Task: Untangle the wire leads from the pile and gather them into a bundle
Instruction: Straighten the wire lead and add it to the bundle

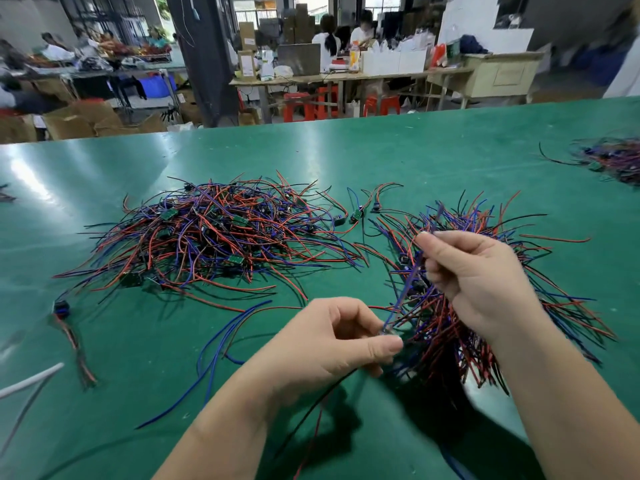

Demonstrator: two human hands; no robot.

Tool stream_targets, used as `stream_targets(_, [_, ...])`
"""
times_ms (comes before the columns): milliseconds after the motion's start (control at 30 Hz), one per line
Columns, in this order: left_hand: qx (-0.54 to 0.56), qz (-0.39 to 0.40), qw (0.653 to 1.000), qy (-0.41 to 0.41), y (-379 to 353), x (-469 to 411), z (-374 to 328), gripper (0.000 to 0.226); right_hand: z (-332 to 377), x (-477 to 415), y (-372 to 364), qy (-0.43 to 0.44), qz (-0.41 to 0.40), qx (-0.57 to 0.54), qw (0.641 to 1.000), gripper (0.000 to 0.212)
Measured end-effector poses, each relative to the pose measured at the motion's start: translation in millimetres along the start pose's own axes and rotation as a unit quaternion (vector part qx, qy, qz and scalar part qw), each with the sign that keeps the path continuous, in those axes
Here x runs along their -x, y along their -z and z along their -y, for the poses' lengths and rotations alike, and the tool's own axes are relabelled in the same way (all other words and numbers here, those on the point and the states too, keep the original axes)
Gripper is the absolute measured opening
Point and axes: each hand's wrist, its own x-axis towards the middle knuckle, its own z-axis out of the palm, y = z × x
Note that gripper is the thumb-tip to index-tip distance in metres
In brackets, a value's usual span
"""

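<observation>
A tangled pile of red, blue and black wire leads with small green boards lies at the centre left of the green table. To its right lies a gathered bundle of leads, fanned out at both ends. My left hand pinches the lower end of a blue lead at its small connector, just left of the bundle. My right hand pinches the same lead higher up, above the bundle. The lead runs taut between both hands.
Loose blue leads lie in front of the pile. A few single leads sit between pile and bundle. Another heap of wires lies at the far right edge. A white cable crosses the near left. People work at benches beyond the table.
</observation>
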Motion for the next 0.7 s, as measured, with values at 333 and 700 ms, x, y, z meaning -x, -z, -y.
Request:
stream_targets(333, [0.115, 0.033, 0.993, -0.022, 12, 4, -7, 0.013, 3, -12, 9, -0.042, -0.066, -0.191, 0.978, 0.025])
stream_targets(700, [0.371, -0.167, 0.912, -0.053, -3, -7, -12, 0.037, -24, 22, -25, 0.019, 0.267, 0.028, 0.963, 0.026])
